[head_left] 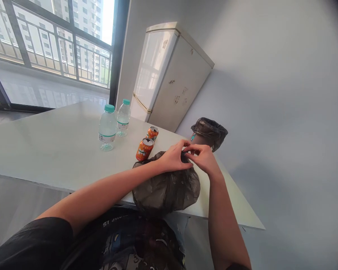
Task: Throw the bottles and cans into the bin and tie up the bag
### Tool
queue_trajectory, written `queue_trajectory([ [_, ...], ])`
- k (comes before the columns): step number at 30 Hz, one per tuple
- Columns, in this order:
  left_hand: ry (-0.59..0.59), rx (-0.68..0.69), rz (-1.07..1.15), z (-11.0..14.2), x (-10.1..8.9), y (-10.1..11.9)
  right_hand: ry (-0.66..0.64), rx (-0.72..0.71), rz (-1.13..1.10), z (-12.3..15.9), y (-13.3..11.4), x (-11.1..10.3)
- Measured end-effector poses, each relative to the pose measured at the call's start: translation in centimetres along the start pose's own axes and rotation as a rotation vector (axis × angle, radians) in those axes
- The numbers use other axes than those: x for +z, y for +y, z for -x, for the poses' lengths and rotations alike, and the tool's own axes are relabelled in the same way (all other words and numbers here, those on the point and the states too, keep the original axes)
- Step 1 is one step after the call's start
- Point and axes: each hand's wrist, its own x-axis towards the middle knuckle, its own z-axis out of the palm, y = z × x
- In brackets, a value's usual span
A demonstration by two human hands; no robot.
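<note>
A dark, see-through plastic garbage bag point(166, 191) bulges on the near edge of the white table, close to my body. Its gathered top is between my two hands. My left hand point(176, 157) is closed on the bag's top, thumb and fingers curled around it. From the other side, my right hand point(202, 155) pinches the same gathered plastic, fingertips almost meeting those of the left. What the bag contains cannot be made out. Just beyond it stands an orange soda can point(144, 150), with a second orange can point(153, 133) behind.
Two clear plastic bottles with teal caps, a nearer bottle point(107, 129) and a farther bottle point(123, 119), stand on the white table point(50, 150). A bin lined with a dark bag point(210, 131) is past the table's far right edge. Behind are a white refrigerator point(171, 75) and a wall.
</note>
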Motion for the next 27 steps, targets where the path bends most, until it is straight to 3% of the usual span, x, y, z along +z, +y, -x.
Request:
queue_trajectory([
  [4,0.085,-0.056,0.063,0.0,0.4,-0.5,-0.137,-0.138,0.1,0.3,-3.4,1.5],
  [9,0.051,-0.079,-0.089,-0.2,0.4,-0.3,-0.038,-0.196,0.253,0.5,-5.0,2.3],
  [14,0.134,-0.012,-0.213,0.0,0.0,0.3,0.065,-0.11,0.11,0.9,-4.6,2.0],
  [17,0.061,-0.017,-0.176,0.1,-0.1,0.1,0.057,-0.043,0.001,1.3,-4.7,1.7],
  [22,-0.029,-0.079,-0.17,0.0,-0.5,-0.5,0.101,-0.118,0.006,1.6,-4.1,2.0],
  [27,-0.157,-0.079,-0.4,0.2,-0.7,-0.2,0.047,-0.231,0.243,1.0,-2.2,3.1],
])
